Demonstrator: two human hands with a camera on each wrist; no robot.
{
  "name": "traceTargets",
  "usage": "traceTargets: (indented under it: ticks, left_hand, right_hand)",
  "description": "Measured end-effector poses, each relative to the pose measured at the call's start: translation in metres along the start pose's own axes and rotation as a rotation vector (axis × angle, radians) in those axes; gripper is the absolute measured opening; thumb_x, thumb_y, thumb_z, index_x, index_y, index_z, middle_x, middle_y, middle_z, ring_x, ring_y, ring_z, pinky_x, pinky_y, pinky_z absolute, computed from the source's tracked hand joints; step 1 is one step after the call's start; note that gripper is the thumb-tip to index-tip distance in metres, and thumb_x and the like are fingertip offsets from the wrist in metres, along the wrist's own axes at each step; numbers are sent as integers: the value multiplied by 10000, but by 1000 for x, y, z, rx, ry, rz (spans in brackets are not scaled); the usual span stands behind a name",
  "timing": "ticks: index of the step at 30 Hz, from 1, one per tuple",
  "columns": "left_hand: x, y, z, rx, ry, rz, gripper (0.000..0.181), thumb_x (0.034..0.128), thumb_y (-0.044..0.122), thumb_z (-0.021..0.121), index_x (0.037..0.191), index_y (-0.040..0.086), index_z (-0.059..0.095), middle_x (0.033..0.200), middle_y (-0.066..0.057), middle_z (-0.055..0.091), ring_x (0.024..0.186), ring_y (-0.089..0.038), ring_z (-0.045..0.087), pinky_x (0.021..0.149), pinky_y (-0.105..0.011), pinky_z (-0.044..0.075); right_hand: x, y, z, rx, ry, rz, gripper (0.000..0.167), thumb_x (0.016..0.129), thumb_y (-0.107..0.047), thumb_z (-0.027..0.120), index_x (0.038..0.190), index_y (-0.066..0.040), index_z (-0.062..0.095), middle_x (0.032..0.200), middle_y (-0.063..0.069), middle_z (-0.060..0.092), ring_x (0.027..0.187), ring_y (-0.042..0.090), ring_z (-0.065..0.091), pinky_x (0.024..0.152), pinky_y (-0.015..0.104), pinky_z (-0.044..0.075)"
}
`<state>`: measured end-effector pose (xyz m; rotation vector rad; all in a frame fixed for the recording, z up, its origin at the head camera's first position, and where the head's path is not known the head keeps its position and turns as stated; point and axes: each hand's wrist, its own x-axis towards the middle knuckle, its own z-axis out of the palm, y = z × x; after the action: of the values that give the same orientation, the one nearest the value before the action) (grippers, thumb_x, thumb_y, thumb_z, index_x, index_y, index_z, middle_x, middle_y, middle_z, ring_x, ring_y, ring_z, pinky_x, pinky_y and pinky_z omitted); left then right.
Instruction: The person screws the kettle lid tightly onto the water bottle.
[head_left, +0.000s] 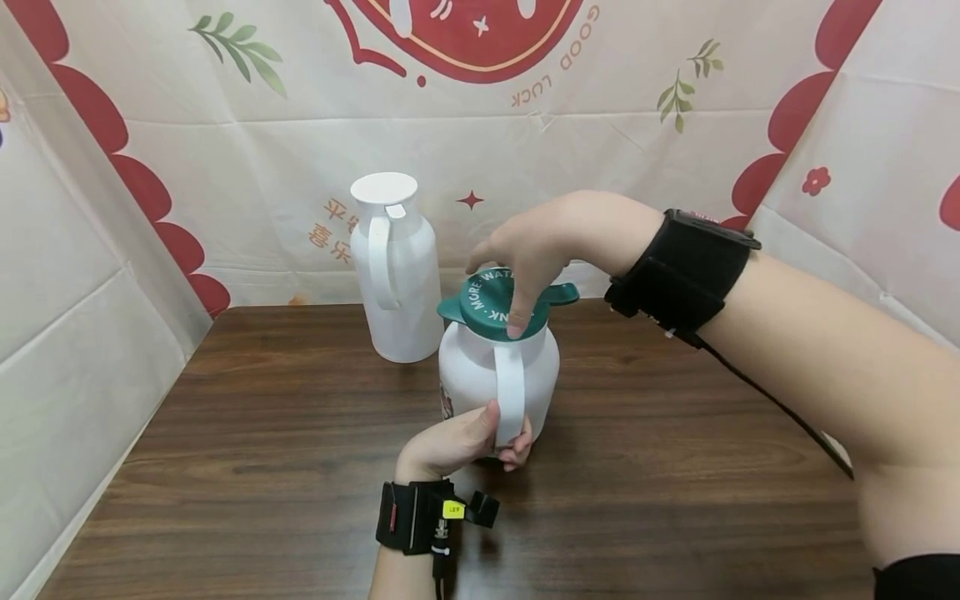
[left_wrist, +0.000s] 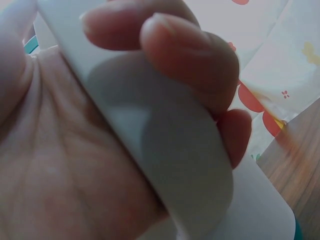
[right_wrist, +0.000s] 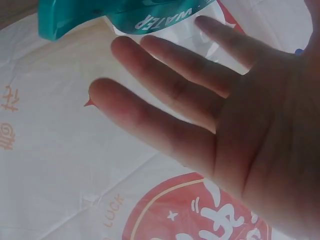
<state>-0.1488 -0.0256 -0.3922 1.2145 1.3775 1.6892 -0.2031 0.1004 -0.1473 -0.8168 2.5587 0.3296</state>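
A squat white jug [head_left: 472,367] with a green lid [head_left: 483,304] stands upright on the wooden table, its white handle [head_left: 510,387] toward me. My left hand [head_left: 457,442] grips that handle low down; the left wrist view shows its fingers curled round the handle [left_wrist: 165,145]. Above the lid, my right hand [head_left: 551,237] reaches over with its thumb at the lid's near side. Its fingers look straight and spread in the right wrist view, below the green lid [right_wrist: 165,17]. Whether the thumb touches the lid I cannot tell.
A taller white jug [head_left: 401,275] with a handle stands behind and left of the lidded one. Behind the dark wooden table [head_left: 247,467] hangs a printed white cloth [head_left: 262,192], which also rises at both sides. A black cable [head_left: 780,404] trails along my right forearm.
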Motion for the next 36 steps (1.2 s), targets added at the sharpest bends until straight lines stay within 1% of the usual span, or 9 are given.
traceTargets:
  ticks: [6, 10, 17, 23, 36]
  left_hand:
    - [-1, 2, 0, 29, 9, -1, 859, 866, 750, 200, 881, -83, 411, 724, -89, 383, 680, -144, 430, 635, -270, 397]
    - [-1, 2, 0, 18, 13, -7, 860, 862, 754, 204, 888, -78, 419, 730, -88, 390, 682, -150, 434, 636, -275, 399]
    - [-1, 1, 0, 2, 5, 4, 822, 874, 744, 205, 889, -45, 436, 738, -60, 398, 683, -156, 431, 641, -270, 399]
    - [0, 2, 0, -4, -3, 7, 815, 875, 743, 209, 895, -39, 440, 743, -59, 400, 687, -157, 432, 645, -268, 398]
    - [0, 0, 0, 16, -2, 4, 816, 874, 740, 188, 887, -36, 438, 737, -52, 394, 681, -156, 429, 638, -269, 396]
  right_hand:
    - [1, 2, 0, -12, -39, -44, 969, 656, -371, 893, 1452, -314, 343, 1382, 51, 415, 1209, 284, 393, 901, 467, 448]
    - [3, 4, 2, -14, -49, -60, 960, 664, -314, 895, 1439, -341, 330, 1381, 51, 385, 1211, 295, 373, 872, 458, 467]
    - [5, 8, 5, -13, -35, -93, 913, 687, -266, 884, 1422, -313, 345, 1376, 42, 381, 1200, 278, 388, 874, 449, 450]
    - [6, 8, 6, -23, -12, -115, 899, 675, -232, 887, 1409, -281, 371, 1347, 46, 413, 1171, 255, 419, 894, 426, 437]
    - [7, 7, 7, -35, 11, -130, 858, 659, -247, 871, 1378, -258, 404, 1280, 27, 457, 1115, 226, 447, 864, 381, 441]
